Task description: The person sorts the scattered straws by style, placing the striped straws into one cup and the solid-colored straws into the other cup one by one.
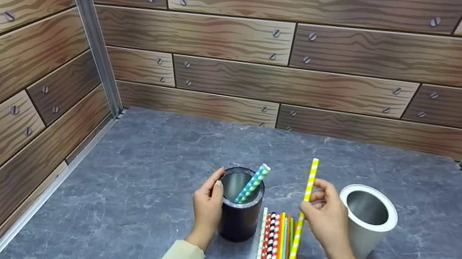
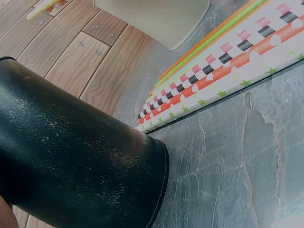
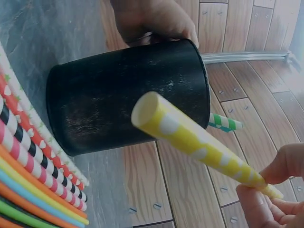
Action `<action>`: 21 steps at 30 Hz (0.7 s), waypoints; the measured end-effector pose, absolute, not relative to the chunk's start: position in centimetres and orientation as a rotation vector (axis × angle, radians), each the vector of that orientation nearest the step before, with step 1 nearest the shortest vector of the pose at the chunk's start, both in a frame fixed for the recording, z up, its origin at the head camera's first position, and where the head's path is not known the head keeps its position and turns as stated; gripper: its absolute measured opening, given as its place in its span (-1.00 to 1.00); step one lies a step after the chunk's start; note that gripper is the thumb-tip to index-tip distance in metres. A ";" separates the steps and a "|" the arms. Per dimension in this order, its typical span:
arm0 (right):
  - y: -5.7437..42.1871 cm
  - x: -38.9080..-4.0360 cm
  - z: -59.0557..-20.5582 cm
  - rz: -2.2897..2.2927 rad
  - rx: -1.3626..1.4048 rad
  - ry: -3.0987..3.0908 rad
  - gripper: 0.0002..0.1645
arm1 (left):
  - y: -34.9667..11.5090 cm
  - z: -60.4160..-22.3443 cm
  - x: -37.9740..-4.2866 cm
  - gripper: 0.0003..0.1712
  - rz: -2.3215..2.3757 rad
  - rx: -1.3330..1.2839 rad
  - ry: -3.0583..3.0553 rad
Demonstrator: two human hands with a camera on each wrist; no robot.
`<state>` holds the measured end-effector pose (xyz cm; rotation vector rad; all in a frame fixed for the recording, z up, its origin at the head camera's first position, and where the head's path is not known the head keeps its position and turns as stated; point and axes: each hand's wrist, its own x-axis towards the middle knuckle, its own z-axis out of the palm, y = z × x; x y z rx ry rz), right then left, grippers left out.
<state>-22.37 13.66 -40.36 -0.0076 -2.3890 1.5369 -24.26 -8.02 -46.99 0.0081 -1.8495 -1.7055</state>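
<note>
My right hand (image 1: 327, 214) pinches a yellow and white paper straw (image 1: 310, 183) near its middle, holding it nearly upright over the row of straws. In the right wrist view the lower end of this yellow straw (image 3: 199, 145) points at the camera, in front of the black cup. My left hand (image 1: 208, 204) rests against the left side of the black cup (image 1: 238, 221), thumb and fingers at its rim. A green-striped straw (image 1: 256, 181) and a blue one lean inside that cup toward the right.
Several patterned and coloured straws (image 1: 270, 256) lie side by side on the grey marbled table (image 1: 130, 206), between the forearms. A white cup (image 1: 365, 234) stands at the right, behind my right hand. Wood-plank walls (image 1: 236, 37) enclose the back and sides.
</note>
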 end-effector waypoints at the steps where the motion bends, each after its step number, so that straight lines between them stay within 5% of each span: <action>1: 13.5 -22.4 -40.3 1.560 0.003 -2.355 -0.41 | -8.0 -47.0 -24.3 -0.65 -1.708 0.014 -1.847; 21: 10.2 -22.9 -38.6 1.718 0.230 -1.710 -0.48 | -7.9 -47.4 -24.5 -0.65 -1.726 0.006 -1.817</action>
